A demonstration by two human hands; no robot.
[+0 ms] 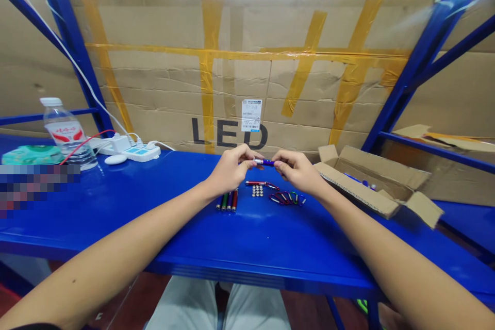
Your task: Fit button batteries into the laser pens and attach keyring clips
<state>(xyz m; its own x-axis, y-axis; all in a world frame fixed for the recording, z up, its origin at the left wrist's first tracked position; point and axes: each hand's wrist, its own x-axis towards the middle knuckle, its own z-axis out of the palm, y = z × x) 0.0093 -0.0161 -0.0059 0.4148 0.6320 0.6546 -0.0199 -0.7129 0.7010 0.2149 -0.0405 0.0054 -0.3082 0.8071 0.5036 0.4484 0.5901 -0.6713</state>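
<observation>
My left hand (231,167) pinches the silver end of a small purple penlight (266,162), held level above the table. The fingers of my right hand (296,169) are closed round its other end. Just below it on the table lies a red penlight (255,183) with a red carabiner clip (273,186) at its right end. Several silver button cells (257,191) sit in a neat block under that. To their left, several coloured penlight tubes (227,201) lie side by side, partly behind my left hand. Several coloured carabiner clips (286,198) lie in a row on the right.
An open cardboard box (358,183) with blue items inside stands at the right. On the left are a water bottle (69,134), a teal packet (33,154) and a white power strip (141,151) with cables. A large cardboard panel (166,87) closes off the back of the blue table (247,252).
</observation>
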